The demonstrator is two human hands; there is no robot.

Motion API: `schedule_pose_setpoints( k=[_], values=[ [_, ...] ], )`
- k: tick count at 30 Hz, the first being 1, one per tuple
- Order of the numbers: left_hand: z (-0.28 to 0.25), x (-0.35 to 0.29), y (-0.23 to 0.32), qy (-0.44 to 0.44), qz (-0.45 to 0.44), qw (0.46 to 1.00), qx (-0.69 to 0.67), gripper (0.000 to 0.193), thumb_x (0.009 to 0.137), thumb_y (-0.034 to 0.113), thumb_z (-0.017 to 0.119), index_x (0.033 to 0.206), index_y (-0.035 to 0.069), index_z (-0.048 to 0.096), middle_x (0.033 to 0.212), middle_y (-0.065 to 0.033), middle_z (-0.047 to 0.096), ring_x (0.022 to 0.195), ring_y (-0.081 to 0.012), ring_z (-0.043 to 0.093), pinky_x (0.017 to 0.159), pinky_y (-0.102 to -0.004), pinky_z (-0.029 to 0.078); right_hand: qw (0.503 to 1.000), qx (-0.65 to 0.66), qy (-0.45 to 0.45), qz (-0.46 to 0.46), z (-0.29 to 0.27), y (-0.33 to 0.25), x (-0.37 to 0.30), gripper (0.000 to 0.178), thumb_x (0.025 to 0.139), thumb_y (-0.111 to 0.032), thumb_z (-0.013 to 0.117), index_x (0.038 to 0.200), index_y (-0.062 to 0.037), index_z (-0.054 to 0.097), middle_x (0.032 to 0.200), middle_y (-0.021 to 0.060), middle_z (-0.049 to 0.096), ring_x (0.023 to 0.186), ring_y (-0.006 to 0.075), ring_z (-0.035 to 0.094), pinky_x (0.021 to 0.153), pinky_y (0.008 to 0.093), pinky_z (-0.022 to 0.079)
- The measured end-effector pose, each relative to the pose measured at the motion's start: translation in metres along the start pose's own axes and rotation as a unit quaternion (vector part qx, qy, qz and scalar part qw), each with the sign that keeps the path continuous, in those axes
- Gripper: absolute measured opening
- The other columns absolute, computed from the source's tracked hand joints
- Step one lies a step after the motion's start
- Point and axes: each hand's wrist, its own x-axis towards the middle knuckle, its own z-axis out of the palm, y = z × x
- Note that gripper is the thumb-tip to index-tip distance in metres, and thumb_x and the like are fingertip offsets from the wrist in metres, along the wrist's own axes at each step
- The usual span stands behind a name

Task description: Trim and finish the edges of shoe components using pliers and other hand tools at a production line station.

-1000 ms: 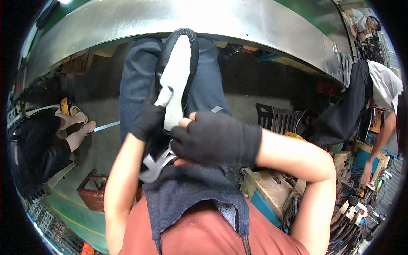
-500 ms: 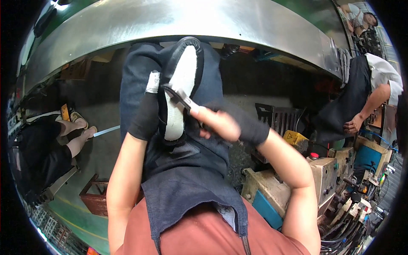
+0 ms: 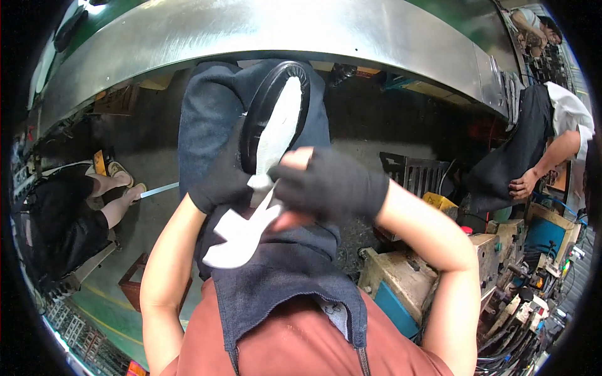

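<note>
A black shoe (image 3: pixel 254 122) lies across my lap with its pale bottom (image 3: pixel 285 113) facing up and its toe pointing away from me. Along its left side my left hand (image 3: pixel 221 178), in a dark fingerless glove, is closed round it; the fingers merge with the black shoe. My right hand (image 3: pixel 329 185), also in a dark glove, is bent over the heel half and hides part of it. From its closed fingers a pale forked object (image 3: pixel 241 241) hangs toward my belly; blur hides what kind it is.
A metal bench edge (image 3: pixel 282 37) runs beyond my knees. At left, another person's legs (image 3: pixel 113 200) are near a stool; at right sits a person with a bare forearm (image 3: pixel 552 163). A beige machine (image 3: pixel 398 276), a yellow box (image 3: pixel 439 202) and cables stand at my right.
My right hand has turned over and come nearer the shoe's heel. The dark-and-silver tool seen over the shoe no longer shows there; a pale forked object now hangs below. The shoe has tilted slightly.
</note>
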Motion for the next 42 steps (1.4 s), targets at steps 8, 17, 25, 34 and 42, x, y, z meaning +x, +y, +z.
schedule_pose_setpoints(
  k=[8,17,25,34,42],
  values=[
    [0.006,0.024,-0.027,0.131,-0.160,0.945,-0.252,0.042,0.098,0.030,0.054,0.125,-0.003,0.054,0.115,-0.0167,0.063,0.107,-0.0233,0.060,0.094,-0.0335,0.045,0.900,0.135,-0.027,0.415,0.015,0.009,-0.093,0.036,0.097,-0.035,0.055,0.085,-0.0009,0.061,0.074,0.0187,0.060,0.066,0.0310,0.057,0.063,0.0383,0.044],
    [-0.010,0.012,-0.023,-0.037,-0.121,0.991,0.042,0.084,0.082,0.021,0.073,0.146,-0.007,0.026,0.133,-0.0209,0.052,0.118,-0.0257,0.054,0.102,-0.0336,0.042,0.953,0.114,0.080,0.269,-0.028,-0.033,-0.012,0.030,0.097,-0.032,0.056,0.090,-0.0036,0.062,0.083,0.0187,0.061,0.079,0.0352,0.062,0.069,0.0408,0.048],
    [-0.005,-0.008,0.015,0.060,-0.108,0.991,-0.053,0.093,0.066,0.024,0.088,0.140,0.003,0.037,0.132,-0.0150,0.053,0.123,-0.0246,0.051,0.105,-0.0369,0.040,0.695,0.404,0.201,0.559,0.073,-0.033,-0.060,0.048,0.102,-0.046,0.039,0.090,-0.0036,0.059,0.065,0.0081,0.062,0.059,0.0166,0.058,0.059,0.0340,0.046],
    [-0.010,0.120,0.042,0.020,-0.110,0.977,-0.179,0.035,0.090,0.019,0.064,0.120,0.004,0.057,0.104,-0.0054,0.064,0.091,-0.0144,0.062,0.080,-0.0281,0.052,0.613,0.370,0.361,0.597,0.140,-0.027,-0.082,0.055,0.102,-0.050,0.039,0.086,-0.0014,0.061,0.066,0.0080,0.063,0.061,0.0175,0.064,0.060,0.0311,0.050],
    [0.004,0.357,0.105,0.124,0.217,0.968,-0.032,0.038,0.086,0.015,0.061,0.122,0.001,0.059,0.106,-0.0164,0.067,0.094,-0.0270,0.064,0.085,-0.0365,0.050,0.523,0.468,0.339,0.626,0.097,0.089,-0.063,0.066,0.096,-0.060,0.039,0.094,0.0008,0.065,0.066,0.0109,0.064,0.057,0.0195,0.065,0.055,0.0313,0.051]
  ],
)
